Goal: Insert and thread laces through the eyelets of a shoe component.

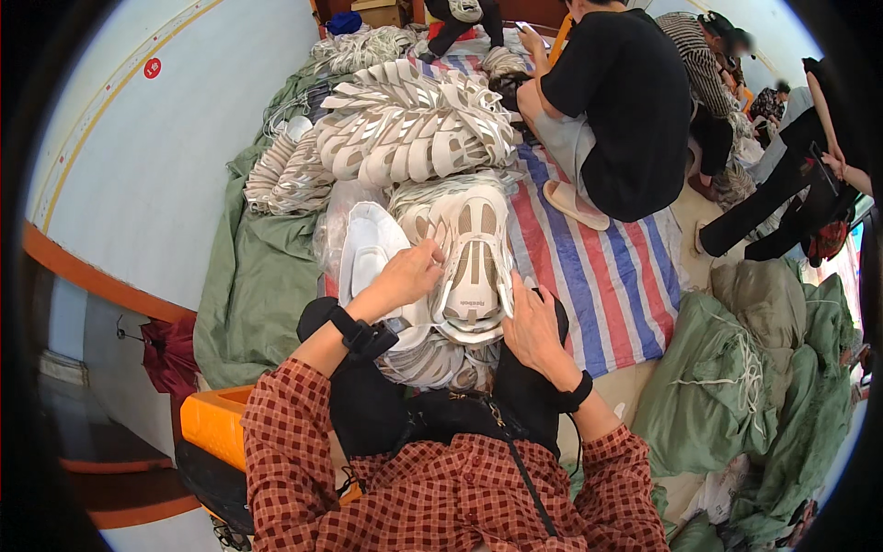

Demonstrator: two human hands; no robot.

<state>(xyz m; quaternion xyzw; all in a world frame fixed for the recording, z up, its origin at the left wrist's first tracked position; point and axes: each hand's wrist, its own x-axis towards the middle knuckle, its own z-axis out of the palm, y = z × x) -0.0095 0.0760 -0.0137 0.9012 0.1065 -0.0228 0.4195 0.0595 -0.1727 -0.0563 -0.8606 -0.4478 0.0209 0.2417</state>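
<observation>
A white and beige shoe sole (475, 262) stands upright before me on a heap of similar soles. My left hand (409, 273) rests on its left edge and my right hand (531, 324) presses against its lower right side. A white insole-shaped piece (368, 253) lies just left of it. Both wrists wear black bands, and my sleeves are red checked.
Rows of stacked soles (414, 129) lie farther back on green cloth (262, 276) and a striped tarp (607, 276). A person in black (616, 101) squats on the tarp; others stand at right. Green sacks (736, 377) sit at right, an orange crate (213, 423) at left.
</observation>
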